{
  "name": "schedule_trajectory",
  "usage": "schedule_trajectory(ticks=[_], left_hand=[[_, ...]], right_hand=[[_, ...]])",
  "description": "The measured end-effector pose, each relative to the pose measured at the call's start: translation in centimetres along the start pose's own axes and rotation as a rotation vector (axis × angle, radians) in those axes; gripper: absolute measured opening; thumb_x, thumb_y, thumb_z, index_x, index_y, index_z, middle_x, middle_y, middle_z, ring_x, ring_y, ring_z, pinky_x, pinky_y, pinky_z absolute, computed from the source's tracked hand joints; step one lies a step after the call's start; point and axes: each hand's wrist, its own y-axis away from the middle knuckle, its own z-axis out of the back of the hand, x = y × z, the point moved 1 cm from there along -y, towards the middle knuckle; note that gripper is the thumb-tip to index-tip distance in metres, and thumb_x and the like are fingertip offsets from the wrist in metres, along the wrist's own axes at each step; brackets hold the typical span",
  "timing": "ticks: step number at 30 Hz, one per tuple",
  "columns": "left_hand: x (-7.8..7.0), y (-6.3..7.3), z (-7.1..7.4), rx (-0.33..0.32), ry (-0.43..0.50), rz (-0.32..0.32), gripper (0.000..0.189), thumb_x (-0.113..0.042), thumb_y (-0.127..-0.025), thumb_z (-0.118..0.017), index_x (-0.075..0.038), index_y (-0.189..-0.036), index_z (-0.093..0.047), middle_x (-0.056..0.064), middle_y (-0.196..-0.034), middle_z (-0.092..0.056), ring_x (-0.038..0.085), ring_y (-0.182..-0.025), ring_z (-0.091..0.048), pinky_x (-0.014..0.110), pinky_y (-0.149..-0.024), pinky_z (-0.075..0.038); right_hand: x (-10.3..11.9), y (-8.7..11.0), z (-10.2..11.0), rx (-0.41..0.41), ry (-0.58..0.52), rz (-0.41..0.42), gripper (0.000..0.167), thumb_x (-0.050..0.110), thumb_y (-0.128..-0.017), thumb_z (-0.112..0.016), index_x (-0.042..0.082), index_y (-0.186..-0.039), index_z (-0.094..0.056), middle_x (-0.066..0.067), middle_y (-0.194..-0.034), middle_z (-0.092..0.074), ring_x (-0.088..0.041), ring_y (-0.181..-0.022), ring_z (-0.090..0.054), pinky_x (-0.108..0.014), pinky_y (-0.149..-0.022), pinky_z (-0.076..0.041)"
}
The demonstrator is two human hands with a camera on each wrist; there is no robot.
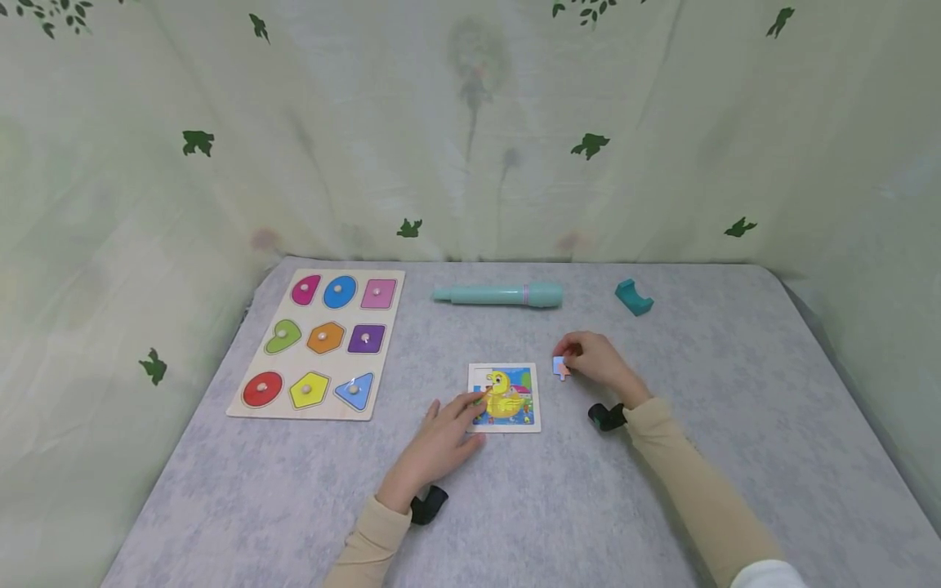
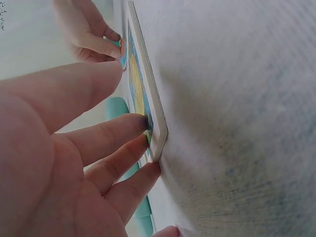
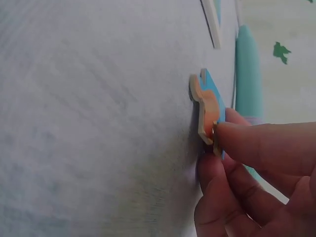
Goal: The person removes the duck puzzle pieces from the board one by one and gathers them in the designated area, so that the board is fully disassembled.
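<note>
Just right of lower centre, a puzzle piece (image 1: 560, 367) is pinched by the right hand (image 1: 597, 359) — the left hand (image 1: 439, 443), fingers loosely extended, touches the duck puzzle (image 1: 506, 402) at lower centre. A mottled grey tabletop (image 1: 757, 408) spreads beneath — pale, green-printed drapes (image 1: 353, 106) fill the upper frame.

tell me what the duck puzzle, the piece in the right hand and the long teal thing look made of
Duck puzzle: likely wood, its frame pale and plain around a printed picture.
Puzzle piece: probably wood too, smooth printed face, bare tan edges.
Long teal object: perhaps plastic, smooth and mostly one colour; uncertain.
</note>
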Motion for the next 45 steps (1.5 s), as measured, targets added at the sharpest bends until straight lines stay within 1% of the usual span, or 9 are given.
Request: schedule_trajectory(ticks=[10, 12, 16, 19, 21, 27, 31, 35, 45], left_hand=[[0.2, -0.1, -0.1, -0.003, -0.004, -0.012, 0.051, -0.023, -0.095, -0.060, -0.001, -0.139, -0.047, 0.009, -0.147, -0.038, 0.027, -0.135, -0.035, 0.061, -0.108, -0.013], [0.2, -0.1, -0.1, -0.011, -0.007, -0.017, 0.051, -0.023, -0.095, -0.061, -0.001, -0.139, -0.048, 0.010, -0.146, -0.039, 0.027, -0.134, -0.036, 0.062, -0.108, -0.013], [0.2, -0.1, -0.1, -0.037, -0.010, -0.032, 0.048, -0.020, -0.094, -0.062, 0.000, -0.136, -0.051, 0.012, -0.144, -0.042, 0.029, -0.133, -0.038, 0.064, -0.106, -0.014], [0.2, -0.2, -0.1, -0.050, -0.013, -0.039, 0.045, -0.019, -0.094, -0.062, -0.001, -0.134, -0.053, 0.013, -0.142, -0.043, 0.029, -0.132, -0.037, 0.065, -0.104, -0.016], [0.3, -0.3, -0.1, -0.053, -0.021, -0.044, 0.044, -0.020, -0.094, -0.062, -0.002, -0.134, -0.053, 0.012, -0.142, -0.043, 0.029, -0.133, -0.036, 0.065, -0.104, -0.018], [0.4, -0.8, -0.4, -0.024, -0.046, -0.106, 0.044, -0.021, -0.096, -0.059, -0.005, -0.136, -0.052, 0.009, -0.144, -0.042, 0.028, -0.134, -0.031, 0.065, -0.101, -0.021], [0.2, -1.1, -0.5, 0.013, -0.040, -0.126, 0.045, -0.021, -0.096, -0.058, -0.007, -0.138, -0.050, 0.006, -0.146, -0.040, 0.031, -0.135, -0.029, 0.068, -0.099, -0.019], [0.1, -1.1, -0.5, 0.038, -0.038, -0.117, 0.048, -0.022, -0.097, -0.058, -0.009, -0.142, -0.047, 0.005, -0.148, -0.039, 0.033, -0.136, -0.027, 0.067, -0.099, -0.018], [-0.1, -1.2, -0.6, 0.039, -0.018, -0.099, 0.048, -0.018, -0.096, -0.059, -0.007, -0.141, -0.047, 0.007, -0.148, -0.039, 0.037, -0.137, -0.026, 0.068, -0.100, -0.015]], right_hand=[[0.3, 0.0, -0.7, -0.049, 0.178, 0.054, 0.008, -0.003, -0.086, -0.063, 0.004, -0.088, -0.066, -0.006, -0.082, -0.054, -0.022, -0.075, -0.050, -0.035, -0.068, -0.044], [0.3, 0.0, -0.8, -0.063, 0.167, 0.058, 0.010, -0.004, -0.085, -0.064, 0.005, -0.088, -0.066, -0.006, -0.082, -0.055, -0.022, -0.076, -0.050, -0.034, -0.069, -0.044], [1.1, 0.0, -1.2, -0.066, 0.054, 0.103, 0.013, -0.006, -0.085, -0.063, 0.003, -0.093, -0.065, -0.007, -0.087, -0.058, -0.022, -0.079, -0.051, -0.034, -0.070, -0.045], [2.3, 0.0, -2.1, -0.005, -0.036, 0.165, 0.015, -0.005, -0.085, -0.062, 0.002, -0.098, -0.066, -0.006, -0.092, -0.060, -0.022, -0.082, -0.052, -0.034, -0.071, -0.046], [3.3, -0.1, -2.8, 0.049, -0.062, 0.210, 0.017, -0.004, -0.085, -0.063, 0.002, -0.101, -0.067, -0.006, -0.094, -0.061, -0.022, -0.084, -0.053, -0.035, -0.073, -0.046], [5.0, -0.8, -4.8, 0.163, -0.016, 0.297, 0.025, -0.003, -0.084, -0.066, 0.005, -0.108, -0.069, -0.004, -0.098, -0.060, -0.019, -0.087, -0.053, -0.033, -0.078, -0.046], [5.5, -1.3, -5.4, 0.213, 0.059, 0.296, 0.031, -0.002, -0.082, -0.068, 0.009, -0.111, -0.069, -0.002, -0.097, -0.053, -0.018, -0.087, -0.049, -0.032, -0.079, -0.044], [5.5, -1.7, -5.6, 0.254, 0.109, 0.280, 0.036, -0.003, -0.079, -0.068, 0.011, -0.113, -0.067, -0.002, -0.098, -0.050, -0.018, -0.088, -0.047, -0.033, -0.078, -0.043], [6.0, -1.8, -5.7, 0.285, 0.109, 0.246, 0.036, -0.010, -0.076, -0.065, 0.012, -0.105, -0.065, -0.005, -0.099, -0.047, -0.020, -0.087, -0.043, -0.032, -0.075, -0.040]])
